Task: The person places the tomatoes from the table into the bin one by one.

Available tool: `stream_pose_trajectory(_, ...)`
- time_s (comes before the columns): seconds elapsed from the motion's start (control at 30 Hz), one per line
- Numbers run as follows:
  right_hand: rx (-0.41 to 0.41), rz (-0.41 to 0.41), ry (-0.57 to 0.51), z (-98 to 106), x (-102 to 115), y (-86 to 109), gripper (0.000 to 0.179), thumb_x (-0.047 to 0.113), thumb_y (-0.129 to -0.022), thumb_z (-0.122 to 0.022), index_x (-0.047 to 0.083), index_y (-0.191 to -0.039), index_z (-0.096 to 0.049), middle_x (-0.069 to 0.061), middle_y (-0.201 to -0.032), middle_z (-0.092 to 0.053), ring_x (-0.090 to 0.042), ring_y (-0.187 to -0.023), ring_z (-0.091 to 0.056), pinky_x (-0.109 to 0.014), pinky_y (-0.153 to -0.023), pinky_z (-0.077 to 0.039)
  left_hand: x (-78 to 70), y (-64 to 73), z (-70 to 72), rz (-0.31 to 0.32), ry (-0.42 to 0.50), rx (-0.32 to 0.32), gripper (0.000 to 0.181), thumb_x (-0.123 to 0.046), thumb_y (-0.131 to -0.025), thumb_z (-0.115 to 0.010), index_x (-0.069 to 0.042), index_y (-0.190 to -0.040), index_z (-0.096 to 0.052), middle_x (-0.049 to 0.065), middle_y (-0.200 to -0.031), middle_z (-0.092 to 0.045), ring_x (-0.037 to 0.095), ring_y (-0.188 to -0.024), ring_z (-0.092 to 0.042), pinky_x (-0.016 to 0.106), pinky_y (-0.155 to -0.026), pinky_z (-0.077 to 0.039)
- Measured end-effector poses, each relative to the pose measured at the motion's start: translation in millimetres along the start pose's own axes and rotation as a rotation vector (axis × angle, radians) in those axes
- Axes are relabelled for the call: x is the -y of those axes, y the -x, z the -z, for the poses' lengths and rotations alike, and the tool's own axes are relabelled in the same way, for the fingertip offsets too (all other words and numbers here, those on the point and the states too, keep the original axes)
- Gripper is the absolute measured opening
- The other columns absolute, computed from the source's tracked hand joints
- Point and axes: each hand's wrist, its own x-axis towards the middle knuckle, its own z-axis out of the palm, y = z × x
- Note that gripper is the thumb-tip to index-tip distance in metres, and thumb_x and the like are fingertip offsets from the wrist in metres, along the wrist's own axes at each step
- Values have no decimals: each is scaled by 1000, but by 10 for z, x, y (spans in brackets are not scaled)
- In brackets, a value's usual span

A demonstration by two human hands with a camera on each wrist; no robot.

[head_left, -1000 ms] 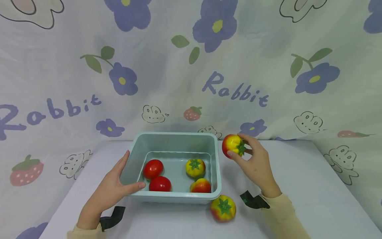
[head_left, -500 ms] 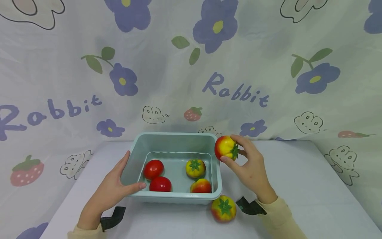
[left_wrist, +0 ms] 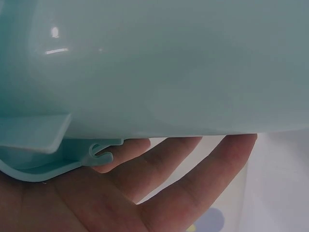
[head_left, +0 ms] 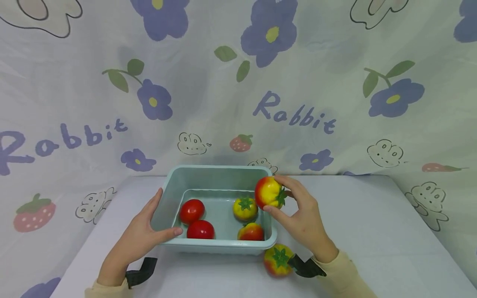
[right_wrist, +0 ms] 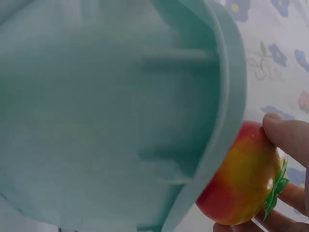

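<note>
My right hand [head_left: 303, 217] pinches a red-and-yellow toy tomato [head_left: 268, 193] with a green leafy top between thumb and fingers. It is held over the right rim of a pale blue-green plastic bin [head_left: 216, 244]. In the right wrist view this tomato [right_wrist: 241, 179] shows beyond the bin's rim. My left hand [head_left: 136, 231] holds the bin at its front left corner, thumb over the front rim and fingers along the outer left side. In the left wrist view the fingertips touch the bin's outer wall [left_wrist: 169, 72].
Inside the bin, two red tomatoes [head_left: 191, 210] lie at left and two red-and-yellow ones [head_left: 244, 208] at right. Another red-and-yellow tomato [head_left: 276, 260] sits on the white table [head_left: 208, 277] by the front right corner, partly behind the right wrist's black strap. A printed cloth [head_left: 208, 103] hangs behind.
My right hand has carried the toy tomato left and slightly down, from beside the bin to over its right rim. The left hand and the bin have stayed in place.
</note>
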Motion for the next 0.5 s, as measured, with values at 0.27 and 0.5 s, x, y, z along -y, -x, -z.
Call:
stream_pose_trajectory(0.27,61,24,-55,-175,-155,88,65,21,-74,-79,13,-131,-48,-2,-131,-50,-16,-115,-50,-31,-87,-50,-2,1,-10,-4,-6,-7,108,-50,-74,-72,-20,-150,-2,15,-153,-15,43,-132,-23,73,-88,-28)
stream_pose_trajectory(0.5,121,39,-80,-309,-172,147,63,25,-76,-77,15,-131,-48,-1,-132,-50,-16,-116,-50,-32,-87,-51,-9,0,-17,-2,-14,-14,108,-50,-74,-72,-18,-150,-2,17,-152,-16,44,-131,-25,73,-87,-29)
